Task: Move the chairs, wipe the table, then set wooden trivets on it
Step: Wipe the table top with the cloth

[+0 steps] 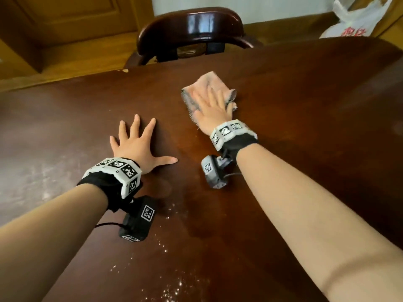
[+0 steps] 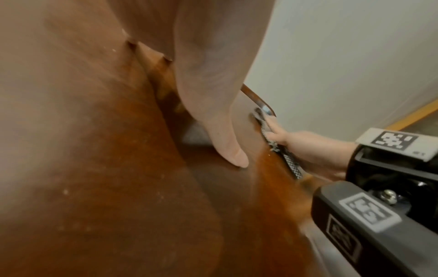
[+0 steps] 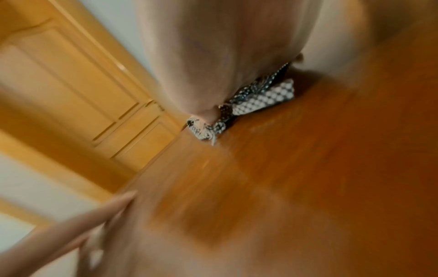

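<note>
A dark brown wooden table [image 1: 294, 88] fills the head view. My right hand [image 1: 212, 105] lies flat with straight fingers on a pink cloth [image 1: 210, 80] with a checked underside, pressing it onto the tabletop past the middle. The cloth's checked edge [image 3: 260, 97] shows under my palm in the right wrist view, and as the cloth edge [image 2: 279, 142] in the left wrist view. My left hand [image 1: 139, 138] rests flat on the bare wood with fingers spread, holding nothing. A dark wooden chair [image 1: 192, 27] stands at the far side of the table. No trivets are in view.
White dust and crumbs [image 1: 170, 214] speckle the tabletop near my left wrist and toward the near edge. A white plastic bag [image 1: 357, 18] sits at the far right corner. A yellow wooden door [image 1: 72, 16] and floor lie beyond the table's left edge.
</note>
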Demonstrator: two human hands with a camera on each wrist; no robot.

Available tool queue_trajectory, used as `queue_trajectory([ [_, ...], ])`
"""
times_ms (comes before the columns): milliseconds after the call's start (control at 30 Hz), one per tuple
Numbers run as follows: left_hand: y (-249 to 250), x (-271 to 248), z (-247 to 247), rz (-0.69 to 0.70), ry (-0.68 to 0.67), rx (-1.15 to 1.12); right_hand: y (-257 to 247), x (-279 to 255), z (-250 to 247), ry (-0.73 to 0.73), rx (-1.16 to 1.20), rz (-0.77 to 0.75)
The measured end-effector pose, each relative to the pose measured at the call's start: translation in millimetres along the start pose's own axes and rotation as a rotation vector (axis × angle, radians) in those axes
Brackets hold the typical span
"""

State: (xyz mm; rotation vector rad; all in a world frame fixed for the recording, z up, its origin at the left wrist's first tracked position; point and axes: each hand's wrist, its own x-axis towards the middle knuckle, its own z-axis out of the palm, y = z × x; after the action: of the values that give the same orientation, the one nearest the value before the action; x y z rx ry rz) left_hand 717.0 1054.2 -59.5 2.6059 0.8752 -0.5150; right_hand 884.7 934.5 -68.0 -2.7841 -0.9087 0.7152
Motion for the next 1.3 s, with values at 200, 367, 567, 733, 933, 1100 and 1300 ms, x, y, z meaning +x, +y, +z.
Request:
queue_trajectory([
  [200,-2.7,21.1,-14.0,-0.062,0.048,0.005,13.4,-39.0,17.0,-0.034,-0.071,-0.178],
  [367,-9.4,41.5,-25.8,-0.082,-0.003,-0.058,82.4,4.4,-23.9,0.056,0.035,0.166],
  [567,-12.6,44.0,-20.8,-0.073,0.025,-0.057,60.9,82.0,-57.2,0.056,0.012,0.312],
  [733,-14.7,45.2,-19.5,-0.069,0.029,-0.073,-18.7,94.6,-49.1,0.012,0.057,0.11],
  [933,-23.4,26.6,-20.1,-0.045,0.003,-0.105,-76.1,32.7,4.8,-0.091,-0.066,-0.229],
  [1100,-89.4,-14.1,-19.9,-0.211,-0.009,-0.116,-2.8,5.1,-5.7,-0.008,-0.033,-0.112],
  [1300,-120.2,-38.8,-8.0,-0.253,0.046,-0.148,-33.0,46.3,-19.2,-0.01,-0.033,0.221],
])
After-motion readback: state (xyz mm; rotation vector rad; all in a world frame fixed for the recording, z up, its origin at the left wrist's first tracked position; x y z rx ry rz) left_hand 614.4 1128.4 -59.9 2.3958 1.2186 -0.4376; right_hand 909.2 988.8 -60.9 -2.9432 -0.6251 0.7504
